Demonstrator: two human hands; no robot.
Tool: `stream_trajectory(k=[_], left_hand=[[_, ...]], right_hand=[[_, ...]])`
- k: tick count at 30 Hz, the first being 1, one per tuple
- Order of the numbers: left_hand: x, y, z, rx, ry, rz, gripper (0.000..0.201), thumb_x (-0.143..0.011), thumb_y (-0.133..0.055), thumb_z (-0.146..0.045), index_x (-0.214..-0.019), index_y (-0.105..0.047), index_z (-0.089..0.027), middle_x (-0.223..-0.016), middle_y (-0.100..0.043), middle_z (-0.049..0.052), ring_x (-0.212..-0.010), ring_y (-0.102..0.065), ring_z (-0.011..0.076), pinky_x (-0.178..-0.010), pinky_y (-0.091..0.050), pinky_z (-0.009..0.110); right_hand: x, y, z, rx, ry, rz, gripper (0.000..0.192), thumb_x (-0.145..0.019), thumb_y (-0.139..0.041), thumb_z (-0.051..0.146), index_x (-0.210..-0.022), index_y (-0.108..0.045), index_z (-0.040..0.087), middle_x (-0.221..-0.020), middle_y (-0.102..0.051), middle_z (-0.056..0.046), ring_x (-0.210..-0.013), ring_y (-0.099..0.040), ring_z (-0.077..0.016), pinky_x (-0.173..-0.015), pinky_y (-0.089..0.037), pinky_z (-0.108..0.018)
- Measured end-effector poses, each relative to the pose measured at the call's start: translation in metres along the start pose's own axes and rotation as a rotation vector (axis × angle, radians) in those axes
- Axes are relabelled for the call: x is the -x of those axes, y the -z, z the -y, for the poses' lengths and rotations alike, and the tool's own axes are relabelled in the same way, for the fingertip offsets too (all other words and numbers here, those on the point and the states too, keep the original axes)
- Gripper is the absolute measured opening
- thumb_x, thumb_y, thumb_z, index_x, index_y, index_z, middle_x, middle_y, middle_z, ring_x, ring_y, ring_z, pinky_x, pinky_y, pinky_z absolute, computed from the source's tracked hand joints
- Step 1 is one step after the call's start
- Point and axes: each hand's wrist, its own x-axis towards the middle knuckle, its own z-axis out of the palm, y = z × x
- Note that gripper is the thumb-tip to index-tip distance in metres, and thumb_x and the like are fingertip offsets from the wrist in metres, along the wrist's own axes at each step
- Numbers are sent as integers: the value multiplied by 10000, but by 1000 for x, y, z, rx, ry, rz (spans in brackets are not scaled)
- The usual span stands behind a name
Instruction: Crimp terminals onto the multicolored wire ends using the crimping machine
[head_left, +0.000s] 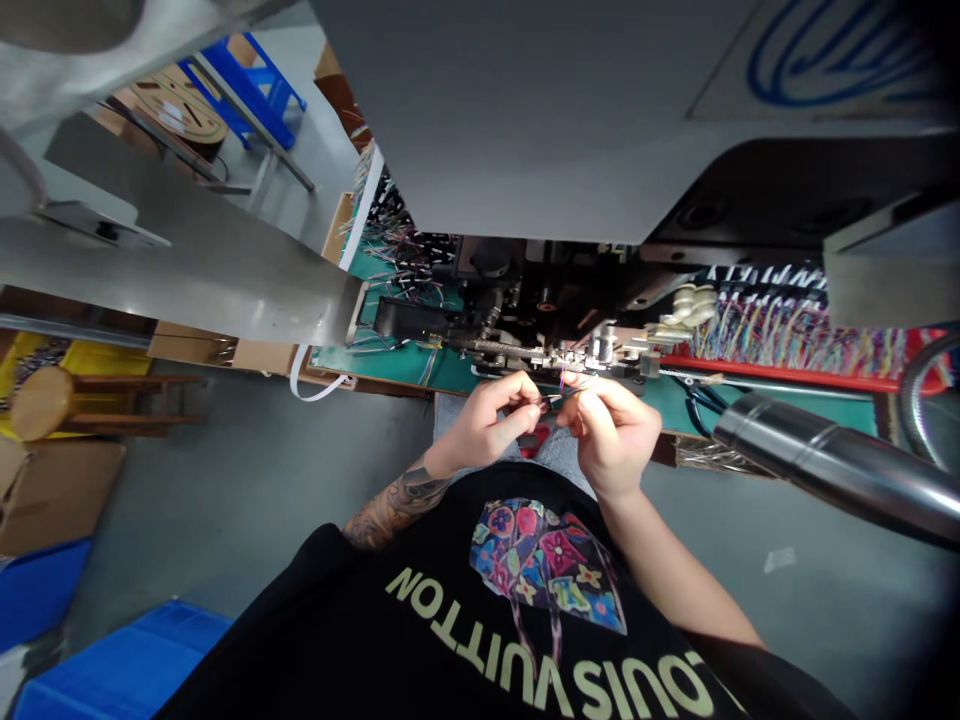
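Observation:
My left hand point(491, 418) and my right hand point(609, 428) meet in front of my chest, fingertips pinched together on a few thin coloured wires point(561, 388). The wire ends point up toward the metal feed jaws point(570, 358) of a grey bench machine point(525, 120) just above my fingers. A purple wire tip sticks up between the two hands. How many wires I hold is too small to tell.
Bundles of coloured wires point(780, 335) hang over a red rail at the right, more wires point(405, 240) lie at the back left on the green bench top point(397, 362). A shiny metal tube point(825, 460) juts in from the right. Wooden stool point(45, 402), cardboard boxes and blue crates point(127, 670) stand at left.

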Motion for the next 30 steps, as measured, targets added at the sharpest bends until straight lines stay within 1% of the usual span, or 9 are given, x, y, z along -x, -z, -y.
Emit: stream_trajectory(k=[5, 10, 13, 16, 19, 21, 23, 27, 30], left_hand=[[-2, 1, -1, -75, -62, 3, 208, -1073, -661, -318, -909, -634, -193, -791, -657, 12, -690, -546, 138, -664, -456, 296], [-3, 0, 1, -131, -115, 15, 188, -1080, -656, -290, -919, -649, -193, -769, -664, 1, -661, -539, 130, -633, -451, 284], [-3, -2, 4, -136, -119, 2, 179, -1091, -651, -301, -952, -668, -190, -802, -702, 12, -687, -578, 138, -656, -479, 289], [-3, -2, 5, -129, -116, -9, 173, -1094, -657, -304, -968, -681, -188, -841, -723, 22, -724, -608, 148, -691, -497, 298], [-3, 2, 3, -97, -85, 40, 205, -1083, -668, -329, -935, -668, -187, -821, -698, 22, -726, -593, 152, -703, -484, 308], [-2, 5, 2, -55, -51, 83, 254, -1088, -653, -359, -902, -654, -186, -816, -677, 30, -747, -591, 160, -732, -485, 322], [-1, 5, 3, 32, -1, 106, 273, -1099, -639, -394, -928, -659, -182, -809, -653, 33, -758, -583, 167, -754, -491, 332], [-2, -1, 11, 343, 127, 125, 299, -1066, -680, -459, -1122, -691, -165, -796, -631, 25, -693, -540, 153, -703, -464, 329], [-5, -6, 16, 502, 215, 144, 374, -1010, -713, -483, -1166, -706, -142, -885, -684, 69, -635, -487, 125, -628, -388, 327]], right_hand=[[-1, 2, 0, 7, 13, -17, 238, -963, -823, 416, -1007, -928, 207, -624, -698, -6, -464, -518, -117, -473, -429, -274], [-4, 2, 6, 73, 7, -21, 224, -969, -837, 412, -966, -934, 210, -572, -649, 9, -448, -498, -110, -455, -415, -266], [-6, 3, 8, 91, 24, 25, 219, -998, -831, 398, -942, -938, 215, -554, -636, 14, -448, -515, -108, -450, -416, -253], [-8, 4, 9, 67, 19, 86, 260, -1031, -805, 410, -923, -932, 210, -546, -644, 11, -438, -522, -105, -446, -419, -243], [-10, 8, 9, 21, -30, 195, 317, -1043, -795, 463, -917, -915, 198, -556, -664, 5, -428, -520, -104, -445, -422, -243], [-12, 10, 7, -17, -77, 296, 360, -1036, -811, 515, -904, -900, 192, -538, -648, 10, -419, -513, -106, -446, -422, -247], [-13, 11, 5, -60, -111, 354, 406, -1025, -832, 562, -872, -877, 188, -512, -620, 18, -409, -497, -106, -445, -415, -250], [-11, 10, -2, -94, -122, 299, 542, -1060, -796, 614, -724, -786, 189, -535, -634, -5, -431, -496, -105, -452, -384, -260], [-7, 8, -4, -52, -97, 266, 630, -1101, -732, 625, -640, -738, 195, -577, -663, -31, -469, -524, -112, -477, -407, -273]])
